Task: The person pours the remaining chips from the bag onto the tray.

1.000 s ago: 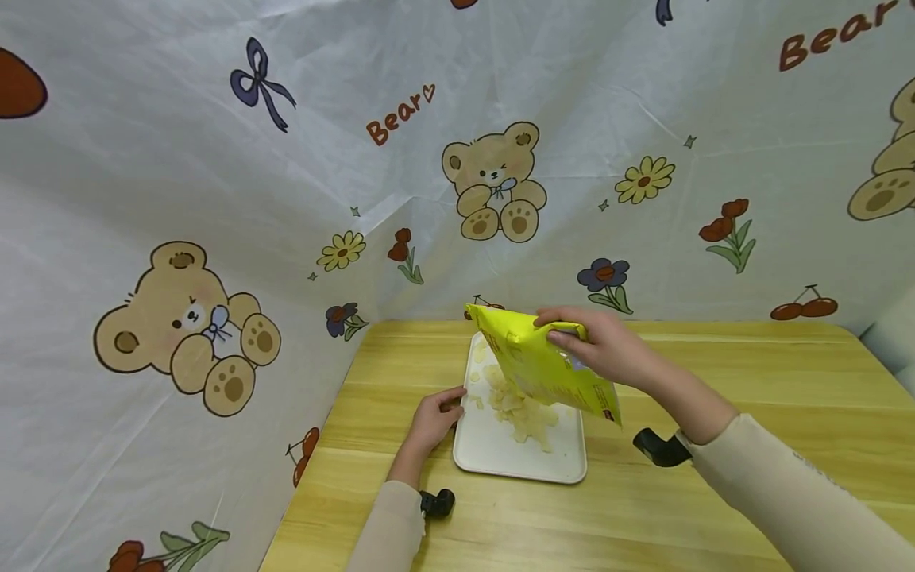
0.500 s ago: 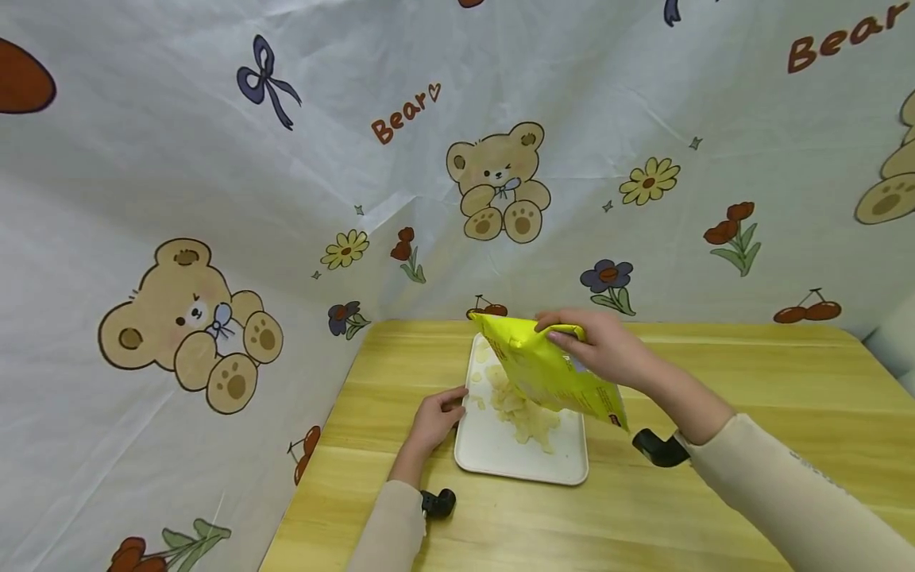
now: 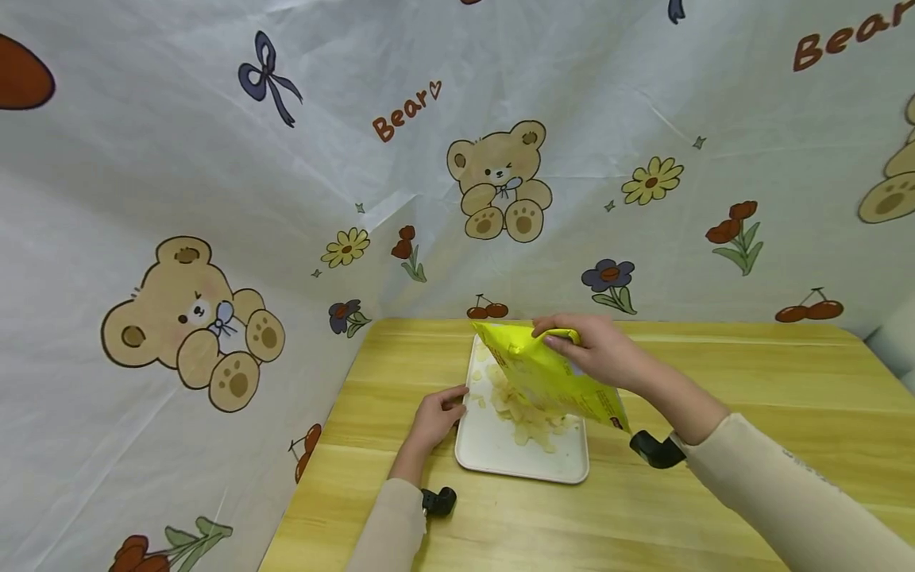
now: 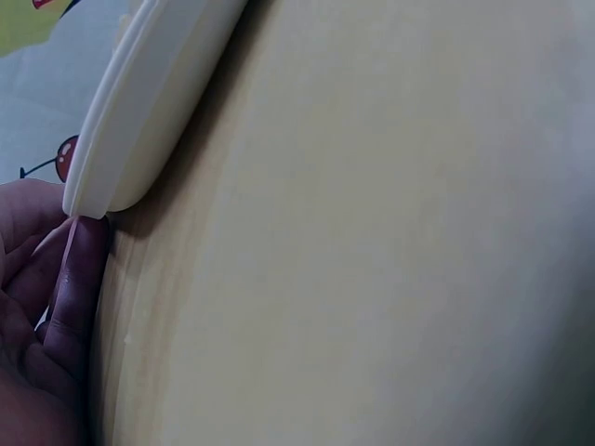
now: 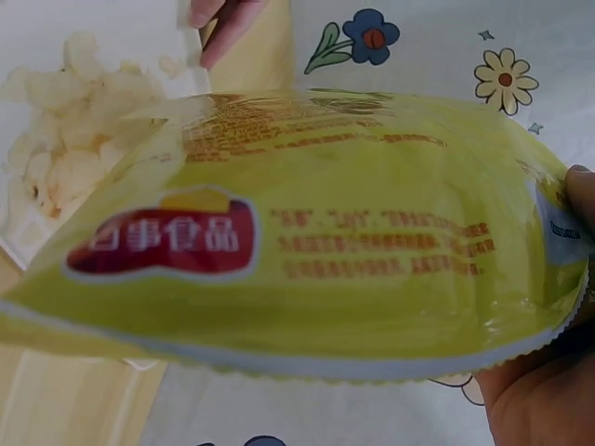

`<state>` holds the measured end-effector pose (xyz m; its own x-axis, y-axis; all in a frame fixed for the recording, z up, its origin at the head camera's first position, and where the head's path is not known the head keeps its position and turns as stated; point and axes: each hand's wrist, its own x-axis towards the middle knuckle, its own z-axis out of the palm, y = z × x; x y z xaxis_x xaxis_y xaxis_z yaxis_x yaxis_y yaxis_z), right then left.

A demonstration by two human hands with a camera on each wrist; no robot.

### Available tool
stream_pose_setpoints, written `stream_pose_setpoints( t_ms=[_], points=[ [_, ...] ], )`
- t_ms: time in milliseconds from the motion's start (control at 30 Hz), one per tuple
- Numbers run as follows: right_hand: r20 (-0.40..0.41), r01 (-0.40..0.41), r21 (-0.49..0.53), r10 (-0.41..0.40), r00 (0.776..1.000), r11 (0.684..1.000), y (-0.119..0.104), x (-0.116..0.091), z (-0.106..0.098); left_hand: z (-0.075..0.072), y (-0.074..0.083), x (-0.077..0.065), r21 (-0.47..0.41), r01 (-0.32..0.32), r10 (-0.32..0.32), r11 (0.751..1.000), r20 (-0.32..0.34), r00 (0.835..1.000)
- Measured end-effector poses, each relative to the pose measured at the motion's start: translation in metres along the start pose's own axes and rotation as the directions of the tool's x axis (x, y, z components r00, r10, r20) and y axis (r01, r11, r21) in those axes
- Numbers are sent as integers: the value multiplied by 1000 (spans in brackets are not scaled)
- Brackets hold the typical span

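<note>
My right hand [image 3: 596, 349] grips the upper end of a yellow potato chip bag [image 3: 554, 380], held tilted with its lower part low over a white tray [image 3: 500, 463]. Pale potato chips [image 3: 532, 429] lie in a heap on the tray, partly hidden behind the bag. In the right wrist view the bag's printed side [image 5: 372, 214] fills the middle, with chips [image 5: 79, 121] at upper left. My left hand [image 3: 432, 417] touches the tray's left rim with fingertips and thumb. From the left wrist, the left hand [image 4: 46, 297] shows right at the rim [image 4: 88, 200].
The tray stands on a light wooden table [image 3: 679, 500], near its back edge. A white curtain with bear and flower prints [image 3: 500, 183] hangs behind and along the left side. Black wrist cameras [image 3: 439, 502] sit on both wrists.
My right hand and the bag have sunk slightly toward the tray. More chips show at the heap's right side, near the bag's lower edge. The left hand stays at the rim.
</note>
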<state>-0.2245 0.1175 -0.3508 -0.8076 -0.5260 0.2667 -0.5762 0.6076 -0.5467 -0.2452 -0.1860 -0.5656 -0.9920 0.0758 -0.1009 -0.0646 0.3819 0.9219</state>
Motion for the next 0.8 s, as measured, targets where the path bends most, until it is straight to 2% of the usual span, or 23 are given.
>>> stream_pose_setpoints(
  t_ms=[367, 533, 800],
  points=[
    [-38, 23, -15, -23, 999, 1000, -11, 5, -19, 0, 4, 0, 6, -18, 18, 1000, -4, 1000],
    [10, 14, -10, -14, 1000, 1000, -9, 5, -19, 0, 3, 0, -2, -33, 33, 999, 1, 999],
    [18, 20, -6, -20, 1000, 1000, -8, 3, -19, 1, 0, 1, 19, -16, 16, 1000, 3, 1000]
  ],
)
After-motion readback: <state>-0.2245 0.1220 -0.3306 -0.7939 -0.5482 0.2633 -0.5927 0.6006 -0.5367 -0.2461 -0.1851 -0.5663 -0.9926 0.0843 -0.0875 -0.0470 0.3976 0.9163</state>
